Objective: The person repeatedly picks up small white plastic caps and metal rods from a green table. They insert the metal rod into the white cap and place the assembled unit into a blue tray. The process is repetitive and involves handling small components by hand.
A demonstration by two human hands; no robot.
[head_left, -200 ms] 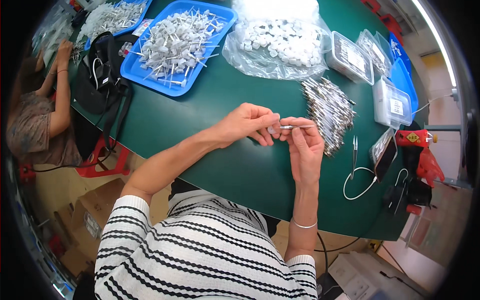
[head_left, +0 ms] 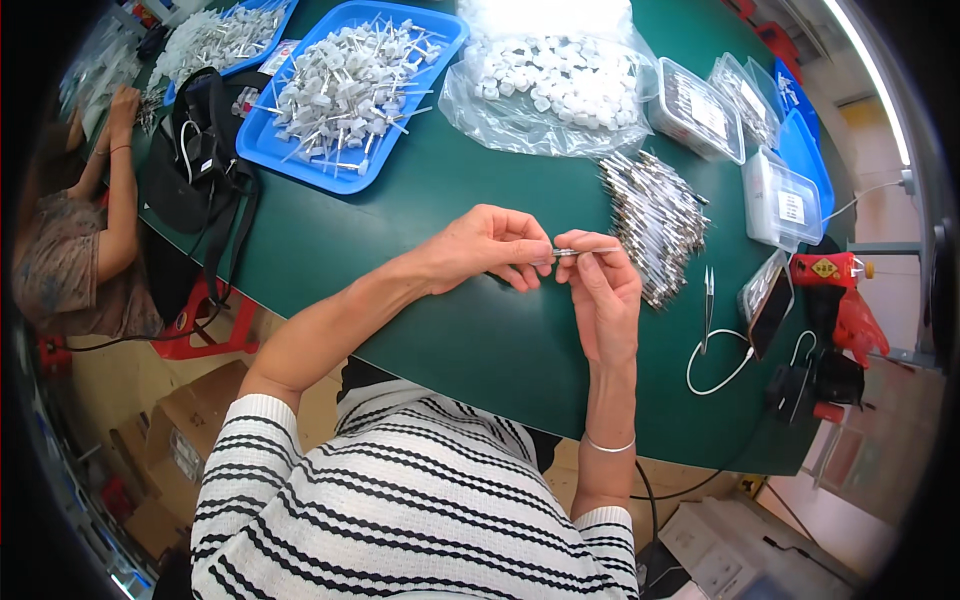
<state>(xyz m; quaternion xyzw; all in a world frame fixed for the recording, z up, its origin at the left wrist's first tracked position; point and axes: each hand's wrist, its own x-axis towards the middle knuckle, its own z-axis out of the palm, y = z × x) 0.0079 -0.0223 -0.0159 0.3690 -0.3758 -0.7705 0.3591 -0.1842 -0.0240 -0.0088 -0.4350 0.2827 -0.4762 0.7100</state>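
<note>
Over the near part of the green table my hands meet fingertip to fingertip. My right hand (head_left: 606, 290) is closed in a pinch on a thin metal rod (head_left: 569, 252), which lies roughly level and points toward my left fingers. Closed around the rod's left end, my left hand (head_left: 500, 248) hides the small white plastic cap that showed there a moment ago. Beyond my right hand lies a heap of similar metal rods (head_left: 655, 225). Loose white caps (head_left: 570, 80) fill an opened clear plastic bag (head_left: 470, 125) farther back.
A blue tray (head_left: 345, 183) holds many capped rods at the far left, beside a black bag (head_left: 190, 170). Tweezers (head_left: 709, 305), a phone (head_left: 770, 318) with white cable and lidded clear boxes (head_left: 785, 205) lie to the right. Another person's arm (head_left: 120, 190) is at far left.
My hands have drawn slightly closer together. The white cap, visible between them before, is now covered by my left fingers. The whole view has shifted a little.
</note>
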